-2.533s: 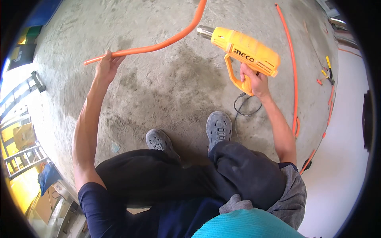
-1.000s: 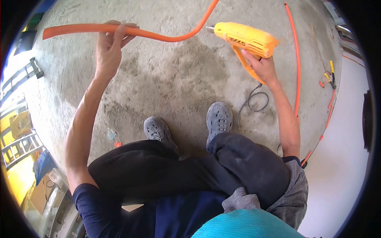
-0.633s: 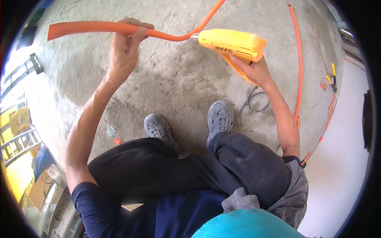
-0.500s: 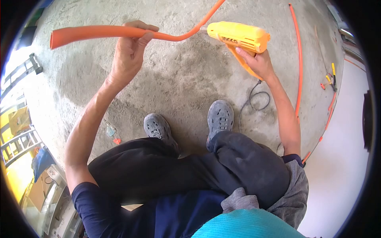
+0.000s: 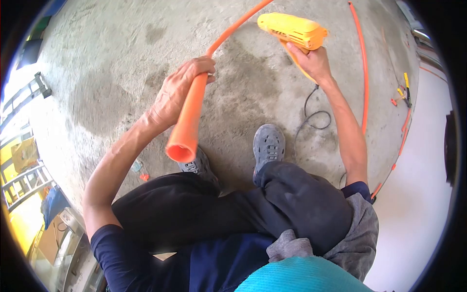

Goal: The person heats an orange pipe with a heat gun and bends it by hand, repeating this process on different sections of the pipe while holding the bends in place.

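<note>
My left hand is wrapped round an orange pipe, whose open end points down toward my feet. Beyond the hand the pipe bends and runs up to the top edge of the view. My right hand grips the handle of a yellow heat gun. The gun's body lies to the right of the pipe, apart from it, and its nozzle is hard to make out. A dark cord hangs from the handle and loops on the floor.
Rough concrete floor lies under my grey shoes. A long orange pipe is on the right, with yellow-handled pliers farther out. Ladders and a blue bag are at the left. Small orange scraps lie near my left leg.
The pipe's open end has swung from the far left down toward my feet, and my left hand has moved right and turned over it. The heat gun has shifted slightly up, away from the pipe.
</note>
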`<state>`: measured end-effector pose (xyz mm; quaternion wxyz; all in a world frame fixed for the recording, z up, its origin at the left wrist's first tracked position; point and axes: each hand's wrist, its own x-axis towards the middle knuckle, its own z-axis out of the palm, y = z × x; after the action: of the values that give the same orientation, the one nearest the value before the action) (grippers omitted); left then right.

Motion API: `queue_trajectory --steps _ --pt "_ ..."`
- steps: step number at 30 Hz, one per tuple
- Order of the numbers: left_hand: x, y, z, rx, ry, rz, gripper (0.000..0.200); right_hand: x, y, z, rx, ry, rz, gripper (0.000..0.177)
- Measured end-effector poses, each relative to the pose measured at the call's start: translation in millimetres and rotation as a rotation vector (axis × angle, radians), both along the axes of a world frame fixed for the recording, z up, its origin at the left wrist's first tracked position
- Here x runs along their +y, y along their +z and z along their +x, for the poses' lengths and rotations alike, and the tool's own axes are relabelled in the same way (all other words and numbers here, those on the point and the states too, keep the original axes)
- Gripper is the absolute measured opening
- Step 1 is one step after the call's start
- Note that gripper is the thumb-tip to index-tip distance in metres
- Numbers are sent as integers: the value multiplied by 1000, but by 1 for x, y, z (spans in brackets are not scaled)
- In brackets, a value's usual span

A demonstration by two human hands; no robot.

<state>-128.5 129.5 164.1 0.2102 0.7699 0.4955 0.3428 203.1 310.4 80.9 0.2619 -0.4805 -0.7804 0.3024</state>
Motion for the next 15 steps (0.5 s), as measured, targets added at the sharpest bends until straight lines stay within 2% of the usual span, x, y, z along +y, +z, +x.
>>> queue_trajectory --steps 4,6,13,15 --pt "-2 2 7 40 -39 -25 28 -15 -1 -18 -73 94 -75 34" --pt "-4 4 11 87 -43 -4 27 -22 -10 -26 17 140 27 31" --pt "-12 -5 18 182 -112 22 32 -41 -9 -40 81 201 -7 32" --pt "-16 -6 20 207 -120 24 32 -50 3 -40 3 236 -194 36"
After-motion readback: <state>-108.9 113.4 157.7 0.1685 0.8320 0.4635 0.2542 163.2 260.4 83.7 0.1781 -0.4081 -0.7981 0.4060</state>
